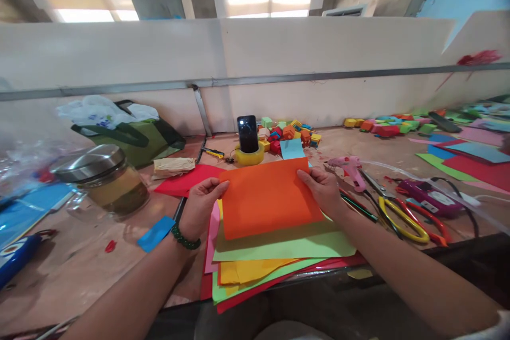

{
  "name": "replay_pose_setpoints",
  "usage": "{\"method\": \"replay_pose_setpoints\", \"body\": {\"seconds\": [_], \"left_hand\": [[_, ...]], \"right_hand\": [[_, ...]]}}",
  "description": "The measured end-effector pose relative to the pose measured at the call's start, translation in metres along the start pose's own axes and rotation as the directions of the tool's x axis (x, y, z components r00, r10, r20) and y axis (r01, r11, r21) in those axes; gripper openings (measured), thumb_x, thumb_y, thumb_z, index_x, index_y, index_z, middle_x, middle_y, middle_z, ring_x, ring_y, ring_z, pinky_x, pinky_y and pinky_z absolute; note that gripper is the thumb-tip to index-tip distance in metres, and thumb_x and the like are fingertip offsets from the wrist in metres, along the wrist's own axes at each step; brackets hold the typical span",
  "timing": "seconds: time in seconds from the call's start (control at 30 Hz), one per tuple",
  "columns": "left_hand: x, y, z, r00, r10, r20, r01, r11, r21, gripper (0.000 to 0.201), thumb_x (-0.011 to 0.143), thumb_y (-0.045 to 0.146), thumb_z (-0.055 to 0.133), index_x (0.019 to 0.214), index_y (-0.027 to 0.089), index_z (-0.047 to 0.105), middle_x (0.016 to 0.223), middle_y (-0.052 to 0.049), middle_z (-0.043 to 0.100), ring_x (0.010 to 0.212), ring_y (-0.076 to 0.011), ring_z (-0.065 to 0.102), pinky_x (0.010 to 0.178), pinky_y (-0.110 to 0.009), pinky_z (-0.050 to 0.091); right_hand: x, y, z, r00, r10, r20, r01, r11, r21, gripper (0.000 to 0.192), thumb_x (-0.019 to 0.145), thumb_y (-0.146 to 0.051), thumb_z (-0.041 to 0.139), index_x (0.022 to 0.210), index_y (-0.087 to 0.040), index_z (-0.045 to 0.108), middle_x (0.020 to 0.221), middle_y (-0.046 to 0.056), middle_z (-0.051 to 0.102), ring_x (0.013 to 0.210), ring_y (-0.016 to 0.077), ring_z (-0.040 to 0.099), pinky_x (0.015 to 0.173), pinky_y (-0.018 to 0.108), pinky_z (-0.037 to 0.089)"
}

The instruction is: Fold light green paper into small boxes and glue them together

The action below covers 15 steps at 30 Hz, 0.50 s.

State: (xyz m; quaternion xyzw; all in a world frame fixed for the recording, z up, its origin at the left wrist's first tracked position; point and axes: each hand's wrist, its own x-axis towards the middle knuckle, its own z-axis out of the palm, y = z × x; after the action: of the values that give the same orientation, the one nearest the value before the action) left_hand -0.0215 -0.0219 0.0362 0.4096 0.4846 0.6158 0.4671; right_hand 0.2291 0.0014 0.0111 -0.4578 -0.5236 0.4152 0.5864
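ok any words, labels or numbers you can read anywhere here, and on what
None can be read.
Purple device by the scissors: a pale label, too small and blurred.
Blue object at the left edge: a light mark, illegible.
Orange sheet held by left hand and right hand: blank.

Paper sheet (266,199) on top of paper stack (279,260), near edge of counter (79,271). Jar (105,180) left, bag (135,135) behind it. Phone (247,134) in tape roll (249,156) far centre. Glue gun (350,167), scissors (402,218) right.
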Motion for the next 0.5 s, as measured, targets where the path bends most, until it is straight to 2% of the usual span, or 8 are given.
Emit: {"method": "replay_pose_setpoints", "body": {"seconds": [0.13,0.3,0.5], "left_hand": [[0.001,0.0,0.0,1.0,0.003,-0.009,-0.003,1.0,0.005,0.044,0.032,0.041,0.089,0.056,0.017,0.06,0.055,0.004,0.058,0.057,-0.01,0.051,0.056,-0.022,0.04],[0.009,-0.008,-0.005,0.999,0.041,-0.003,-0.041,0.998,0.048,0.045,0.034,0.047,0.088,0.056,0.017,0.061,0.055,0.003,0.057,0.055,-0.0099,0.05,0.054,-0.022,0.04],[0.01,-0.011,-0.008,0.999,0.036,-0.024,-0.035,0.998,0.047,0.044,0.036,0.045,0.088,0.059,0.017,0.062,0.057,0.003,0.058,0.057,-0.0098,0.05,0.055,-0.021,0.041]], "right_hand": [[0.0,-0.003,0.001,1.0,-0.015,0.006,0.015,1.0,0.009,0.053,0.053,-0.068,0.073,0.056,-0.019,0.056,0.054,-0.002,0.052,0.05,0.0093,0.041,0.044,0.023,0.032],[0.003,0.005,-0.003,0.997,-0.076,-0.03,0.074,0.997,-0.036,0.057,0.057,-0.069,0.071,0.052,-0.018,0.047,0.05,-0.005,0.041,0.05,0.0072,0.033,0.044,0.022,0.025],[0.003,0.008,-0.005,0.997,-0.08,-0.018,0.08,0.997,-0.003,0.052,0.062,-0.063,0.071,0.053,-0.018,0.047,0.053,-0.005,0.039,0.051,0.0073,0.032,0.046,0.023,0.025]]}}
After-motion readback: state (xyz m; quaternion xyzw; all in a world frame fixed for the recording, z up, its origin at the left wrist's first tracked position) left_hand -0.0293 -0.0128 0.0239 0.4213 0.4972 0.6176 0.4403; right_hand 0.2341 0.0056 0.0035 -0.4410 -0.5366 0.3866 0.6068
